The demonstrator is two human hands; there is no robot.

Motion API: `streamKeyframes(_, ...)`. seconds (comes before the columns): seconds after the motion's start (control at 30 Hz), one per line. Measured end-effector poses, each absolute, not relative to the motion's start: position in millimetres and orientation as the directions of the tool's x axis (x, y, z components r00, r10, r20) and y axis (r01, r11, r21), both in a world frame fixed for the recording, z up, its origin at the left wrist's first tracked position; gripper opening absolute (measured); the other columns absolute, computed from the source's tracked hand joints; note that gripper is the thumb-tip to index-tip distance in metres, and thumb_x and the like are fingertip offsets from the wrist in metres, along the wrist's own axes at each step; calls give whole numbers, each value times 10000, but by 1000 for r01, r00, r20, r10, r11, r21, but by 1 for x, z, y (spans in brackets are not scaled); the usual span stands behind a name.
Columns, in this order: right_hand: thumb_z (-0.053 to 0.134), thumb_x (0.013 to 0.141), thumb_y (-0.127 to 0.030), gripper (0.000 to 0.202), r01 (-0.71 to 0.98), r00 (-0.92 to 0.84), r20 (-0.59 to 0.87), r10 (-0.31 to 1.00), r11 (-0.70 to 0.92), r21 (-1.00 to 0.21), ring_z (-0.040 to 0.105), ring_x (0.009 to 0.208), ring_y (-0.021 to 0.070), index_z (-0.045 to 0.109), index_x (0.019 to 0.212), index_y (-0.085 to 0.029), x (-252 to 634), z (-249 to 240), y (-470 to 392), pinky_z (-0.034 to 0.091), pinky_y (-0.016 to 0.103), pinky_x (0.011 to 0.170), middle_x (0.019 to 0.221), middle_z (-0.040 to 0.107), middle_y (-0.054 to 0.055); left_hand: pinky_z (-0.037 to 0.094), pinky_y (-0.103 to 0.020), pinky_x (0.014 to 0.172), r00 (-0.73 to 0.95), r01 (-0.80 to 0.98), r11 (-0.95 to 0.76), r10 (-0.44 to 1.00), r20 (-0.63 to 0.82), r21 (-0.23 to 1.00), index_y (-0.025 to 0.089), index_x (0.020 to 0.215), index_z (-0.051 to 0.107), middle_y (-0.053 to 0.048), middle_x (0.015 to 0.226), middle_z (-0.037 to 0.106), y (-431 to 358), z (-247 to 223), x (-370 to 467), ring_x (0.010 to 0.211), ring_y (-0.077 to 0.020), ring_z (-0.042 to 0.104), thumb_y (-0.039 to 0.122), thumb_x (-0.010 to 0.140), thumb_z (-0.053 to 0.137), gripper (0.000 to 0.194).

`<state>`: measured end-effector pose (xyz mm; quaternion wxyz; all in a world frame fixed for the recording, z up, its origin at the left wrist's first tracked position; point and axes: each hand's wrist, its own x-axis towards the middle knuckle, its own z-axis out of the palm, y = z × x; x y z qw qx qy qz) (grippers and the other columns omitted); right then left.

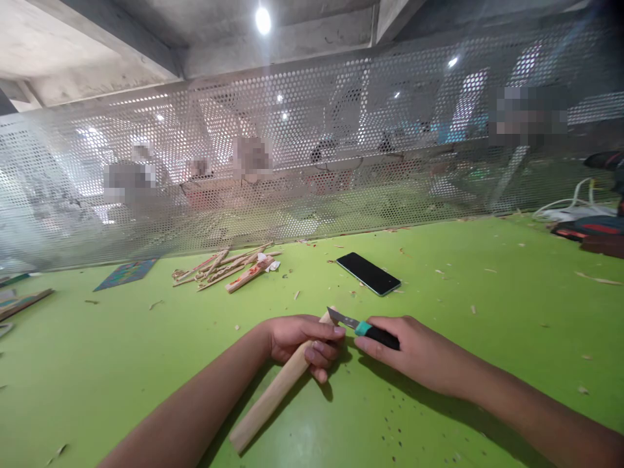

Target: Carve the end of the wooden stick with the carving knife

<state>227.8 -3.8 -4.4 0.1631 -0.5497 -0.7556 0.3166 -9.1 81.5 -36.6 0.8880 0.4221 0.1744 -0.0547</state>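
My left hand (312, 341) is wrapped round the upper part of a pale wooden stick (273, 400), which slants from the lower left up to the right. In my right hand (404, 354) is a utility knife (375, 333) with a black and teal handle. Its blade points left, and the tip lies at the upper end of the stick; whether it bites into the wood I cannot tell. The fingers of both hands are closed, with the left fingertips close to the blade.
Behind my hands lies a black phone (368, 273) on the green table (468, 364). Carved sticks (219, 266) are heaped farther left, beside a patterned card (125, 274). A power drill (592, 227) and white cable (560, 211) are at right. A perforated metal screen (292, 175) borders the back; wood shavings are scattered about.
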Motion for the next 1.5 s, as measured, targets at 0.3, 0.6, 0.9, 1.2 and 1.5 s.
streamKeyframes(0.3,509,986,-592,428,737,-341,-111,933,192,-648,456,590,142,678,919,-204,229,-7,-3,302,262,529,713,606,-5,564,-231,659,931,236,637,66,-358,734,209,734,465,112,586,338,79,-31,-9,453,-47,238,482,883,735,411)
streamKeyframes(0.6,492,990,-608,442,743,-343,-123,931,188,-642,459,587,145,667,921,-209,229,-7,-3,302,260,526,714,609,-8,569,-238,657,934,214,655,79,-348,725,210,795,495,119,582,348,78,-31,-10,445,-46,239,453,878,750,362)
streamKeyframes(0.9,498,985,-609,451,745,-339,-117,933,190,-640,466,593,147,688,945,-202,228,-7,-2,295,260,525,746,647,13,572,-246,668,936,227,656,57,-347,720,212,758,479,114,585,353,80,-32,-9,437,-49,240,451,894,730,372)
streamKeyframes(1.2,478,989,-618,459,756,-343,-141,929,183,-629,461,604,152,675,945,-206,227,-3,-4,297,266,531,743,621,7,560,-234,673,935,240,659,41,-352,713,210,731,462,111,578,339,80,-31,-10,448,-52,225,459,898,721,396)
streamKeyframes(1.5,499,988,-597,442,746,-344,-127,930,188,-639,477,608,150,693,979,-200,227,-4,-3,309,266,539,763,655,16,560,-242,666,934,231,663,53,-353,712,215,749,455,109,589,330,80,-33,-10,464,-56,224,460,888,731,395)
